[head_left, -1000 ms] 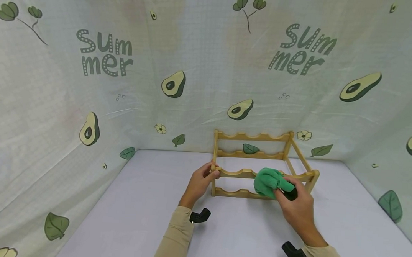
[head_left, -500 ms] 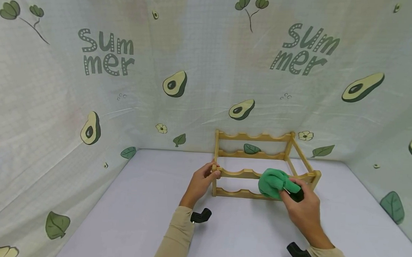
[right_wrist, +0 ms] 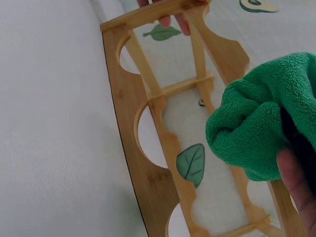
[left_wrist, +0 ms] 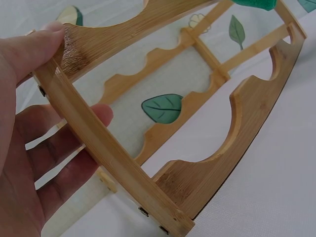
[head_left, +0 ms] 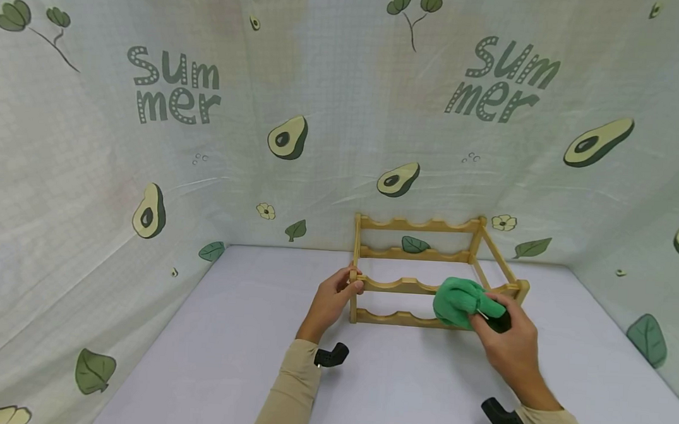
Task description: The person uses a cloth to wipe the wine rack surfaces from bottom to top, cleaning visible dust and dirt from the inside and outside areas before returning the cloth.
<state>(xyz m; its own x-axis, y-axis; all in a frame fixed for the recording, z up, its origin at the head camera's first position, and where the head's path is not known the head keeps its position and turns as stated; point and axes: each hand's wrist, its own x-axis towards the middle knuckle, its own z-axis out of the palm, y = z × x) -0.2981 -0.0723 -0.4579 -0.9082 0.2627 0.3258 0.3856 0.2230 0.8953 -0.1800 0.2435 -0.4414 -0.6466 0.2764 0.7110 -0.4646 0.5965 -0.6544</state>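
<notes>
A light wooden rack (head_left: 407,284) with scalloped rails, like a wine rack, stands on the table. My left hand (head_left: 331,298) grips its front left corner post, thumb on the upper rail and fingers behind the post (left_wrist: 98,133). My right hand (head_left: 510,339) holds a bunched green terry cloth (head_left: 457,302) against or just in front of the right part of the front upper rail. Something black shows between the cloth and the fingers; its kind is unclear. In the right wrist view, the cloth (right_wrist: 261,113) hides part of that rail.
The white tabletop (head_left: 242,359) spreads out around the rack. Close behind the rack rises a pale fabric backdrop (head_left: 330,173) printed with avocados and leaves. Black wrist-camera mounts (head_left: 501,415) project from both sleeves.
My right hand has slid to the right along the front upper rail with the green cloth. The left hand keeps its grip on the corner post, and the rack stays put.
</notes>
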